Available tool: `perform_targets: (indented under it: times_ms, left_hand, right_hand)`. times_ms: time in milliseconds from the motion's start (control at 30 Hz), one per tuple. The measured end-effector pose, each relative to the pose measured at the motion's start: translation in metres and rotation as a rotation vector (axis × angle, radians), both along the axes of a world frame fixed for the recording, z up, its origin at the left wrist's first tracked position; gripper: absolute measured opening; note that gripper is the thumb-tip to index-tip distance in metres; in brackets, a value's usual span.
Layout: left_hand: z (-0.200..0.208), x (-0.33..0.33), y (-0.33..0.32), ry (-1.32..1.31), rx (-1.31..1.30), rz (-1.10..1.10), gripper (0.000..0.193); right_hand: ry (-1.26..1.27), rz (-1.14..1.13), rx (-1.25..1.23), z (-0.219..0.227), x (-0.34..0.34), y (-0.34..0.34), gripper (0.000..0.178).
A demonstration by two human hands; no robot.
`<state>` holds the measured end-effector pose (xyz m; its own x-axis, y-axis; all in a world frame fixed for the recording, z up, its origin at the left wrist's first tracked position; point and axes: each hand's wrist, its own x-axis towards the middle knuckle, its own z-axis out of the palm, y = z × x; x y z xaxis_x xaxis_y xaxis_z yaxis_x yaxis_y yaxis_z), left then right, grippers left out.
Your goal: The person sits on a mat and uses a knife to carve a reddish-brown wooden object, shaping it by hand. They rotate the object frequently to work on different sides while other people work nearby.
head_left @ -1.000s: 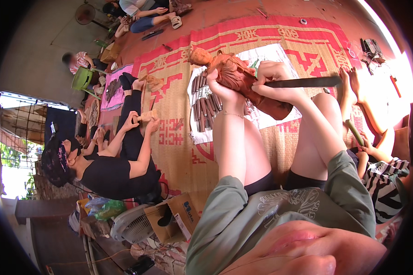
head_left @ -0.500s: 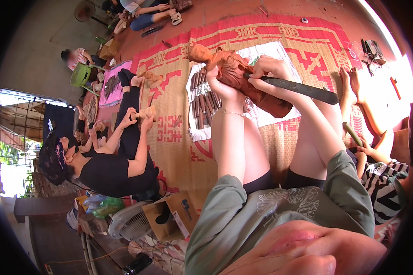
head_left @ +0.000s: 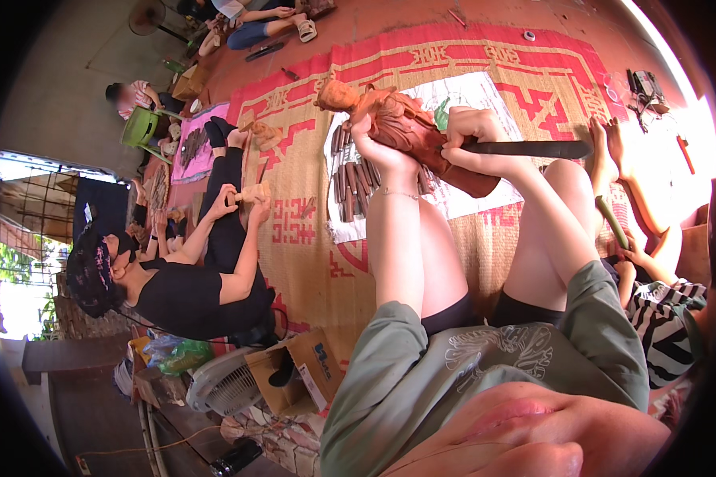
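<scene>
My left hand (head_left: 386,151) is wrapped round a reddish-brown carved wooden figurine (head_left: 410,123) and holds it tilted above my knees, head to the upper left and base to the lower right. My right hand (head_left: 481,139) grips a carving tool with a long, flat, dark handle (head_left: 541,149), which sticks out to the right. The fingers sit close against the figurine's lower robe; they hide the tool's working tip. Beneath the figurine, a white cloth (head_left: 350,229) carries several brown-handled carving tools (head_left: 356,187).
A red-patterned straw mat (head_left: 310,278) covers the floor. At left a co-worker in black (head_left: 199,298) holds a pale wooden carving (head_left: 253,193). Another person (head_left: 664,306) at right holds a green, long object (head_left: 611,221). A cardboard box (head_left: 294,374) and a fan (head_left: 227,385) stand lower left.
The figurine has shifted slightly left and down in my left hand. My right hand has moved a little along it to the right, and the tool's handle has turned nearly level and edge-on.
</scene>
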<state>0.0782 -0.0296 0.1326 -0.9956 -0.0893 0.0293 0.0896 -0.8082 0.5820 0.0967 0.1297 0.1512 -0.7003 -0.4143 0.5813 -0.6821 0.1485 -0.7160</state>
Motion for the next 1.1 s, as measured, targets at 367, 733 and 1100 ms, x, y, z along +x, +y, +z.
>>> perform_targets:
  times_ms: [367,733,1100]
  left_hand:
    - [0.005,0.003,-0.002,0.004,0.056,0.005,0.056]
    - [0.004,0.002,-0.001,0.031,0.011,-0.009,0.061]
    - [-0.001,-0.002,-0.003,0.023,0.004,0.007,0.065]
  right_hand:
    - [-0.001,0.011,-0.065,-0.005,0.000,-0.001,0.014]
    - [-0.064,-0.036,-0.123,-0.003,0.001,-0.004,0.017]
    - [-0.235,0.020,-0.219,0.007,0.007,-0.004,0.019]
